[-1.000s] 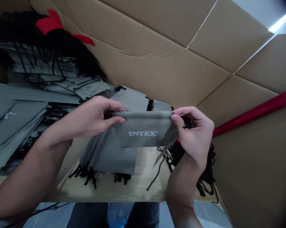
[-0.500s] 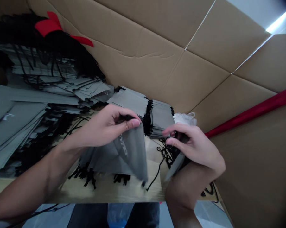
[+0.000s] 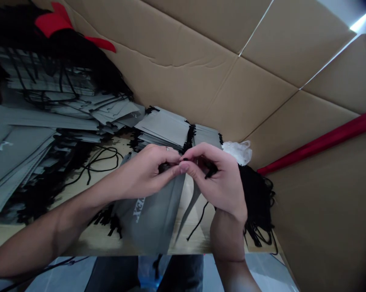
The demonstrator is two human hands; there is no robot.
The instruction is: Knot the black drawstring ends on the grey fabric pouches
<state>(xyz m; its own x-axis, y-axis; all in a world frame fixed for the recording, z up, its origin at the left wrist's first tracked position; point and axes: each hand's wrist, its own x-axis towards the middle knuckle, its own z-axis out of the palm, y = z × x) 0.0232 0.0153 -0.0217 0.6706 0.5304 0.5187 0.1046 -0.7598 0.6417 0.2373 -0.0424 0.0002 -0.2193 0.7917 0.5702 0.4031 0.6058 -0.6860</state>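
Note:
My left hand (image 3: pixel 152 168) is closed, pinching the top corner of a grey fabric drawstring bag (image 3: pixel 157 215) with white lettering. The bag hangs down over the table's front part. My right hand (image 3: pixel 217 174) meets it fingertip to fingertip, thumb and forefinger pressed together at that same corner. A dark bit shows between those fingers, and black cord (image 3: pixel 211 170) sits in the curl of the right hand. Below the right fingers hangs a narrow grey strip of fabric (image 3: pixel 190 207); whether it belongs to the same bag I cannot tell.
Stacked grey bags (image 3: pixel 167 125) with black cord ends stand behind my hands. More bags (image 3: pixel 24 152) are piled at left, beneath black cords with a red band (image 3: pixel 53 25). A black cord bundle (image 3: pixel 257 198) and a clear plastic bag (image 3: pixel 239 152) are at right. Cardboard (image 3: pixel 183 52) walls the back.
My right hand has moved left and now meets my left hand at the bag's corner. The bag hangs more squarely, with its lettering turned. The cord bundle at right has come into view.

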